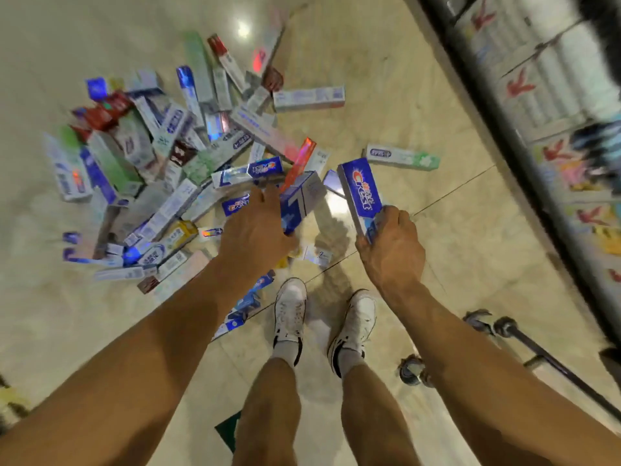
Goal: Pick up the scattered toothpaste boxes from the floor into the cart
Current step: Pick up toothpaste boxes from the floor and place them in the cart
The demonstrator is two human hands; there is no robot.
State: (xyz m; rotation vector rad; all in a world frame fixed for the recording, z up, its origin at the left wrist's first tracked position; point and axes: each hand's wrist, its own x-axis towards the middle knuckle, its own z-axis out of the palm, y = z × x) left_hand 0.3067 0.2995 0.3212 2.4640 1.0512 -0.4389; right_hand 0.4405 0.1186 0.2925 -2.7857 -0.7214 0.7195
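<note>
1. Two bare forearms reach down and forward, over a pair of white sneakers [290, 311] planted on the glossy tiled floor [420, 105].
2. At the near edge of the heap, the left hand [255, 227] has its fingers [265, 196] curled round a blue-and-white box [302, 200], which tilts up off the boxes beneath it.
3. The right hand [393, 247] has its fingers wrapped tight round the lower end of a blue box [361, 190], held above the floor with its far end pointing away from the person.
4. Ahead and to the left, the pile of toothpaste boxes [151, 156] sprawls across the floor, the boxes lying crossed over one another; its left edge is blurred.
5. A green-and-white box [403, 157] lies alone on the floor, just beyond the right hand.
6. Of the cart [544, 356], only a dark frame bar and wheels show, low on the right beside the right forearm.
7. Stocked shelves [537, 79] run along the right side, too blurred to read.
</note>
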